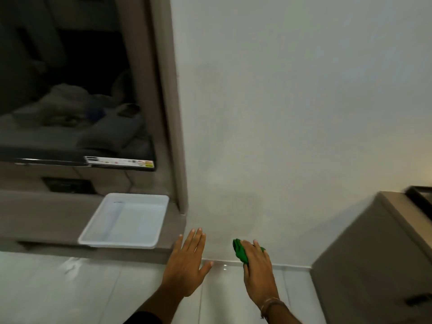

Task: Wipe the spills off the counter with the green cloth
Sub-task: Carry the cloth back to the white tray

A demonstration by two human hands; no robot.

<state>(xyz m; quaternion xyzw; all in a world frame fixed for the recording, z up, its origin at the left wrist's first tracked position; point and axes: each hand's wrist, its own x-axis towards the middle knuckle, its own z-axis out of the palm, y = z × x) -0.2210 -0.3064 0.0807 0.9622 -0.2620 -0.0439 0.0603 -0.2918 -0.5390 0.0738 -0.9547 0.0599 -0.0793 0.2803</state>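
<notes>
My right hand (257, 270) grips a crumpled green cloth (240, 252), which sticks out past my fingers toward the white wall. My left hand (188, 263) is flat with its fingers spread and holds nothing; it hovers just right of the brown counter (46, 213). The counter runs along the left side under a dark screen. No spill shows clearly on its blurred surface.
A white plastic tray (124, 220) sits on the counter's right end, overhanging its front edge. A dark TV screen (70, 90) hangs above the counter. A brown cabinet (374, 253) stands at the right. Glossy white floor tiles (70, 288) lie below.
</notes>
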